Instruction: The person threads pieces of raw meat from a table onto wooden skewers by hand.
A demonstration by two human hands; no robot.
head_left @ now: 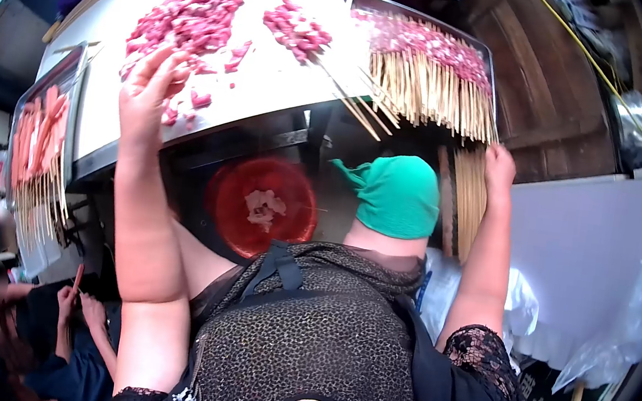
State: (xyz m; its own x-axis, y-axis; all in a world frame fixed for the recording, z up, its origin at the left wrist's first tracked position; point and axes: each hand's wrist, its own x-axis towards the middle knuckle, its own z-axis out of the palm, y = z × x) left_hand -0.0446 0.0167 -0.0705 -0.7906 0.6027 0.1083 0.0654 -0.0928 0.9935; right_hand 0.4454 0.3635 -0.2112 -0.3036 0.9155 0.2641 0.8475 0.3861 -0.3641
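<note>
My left hand [148,87] is over the near edge of a pile of raw meat pieces [192,12] on a white board. Its fingers are loosely bent and somewhat apart, with no piece plainly gripped. My right hand [501,163] is closed at the near right corner of a metal tray [494,68], and its fingertips pinch the end of a wooden skewer [495,132]. Rows of meat skewers [431,86] fill that tray, sticks towards me. Below it, beside my right hand, is a bundle of bare skewers [466,206].
A smaller meat heap [298,29] lies on the white board [271,86], with several skewers at its edge. Underneath stands a red basin [225,197]. A green cloth [401,198] covers my knee. Left, another tray [72,102] holds pink skewers; a person's hands [80,303] work nearby.
</note>
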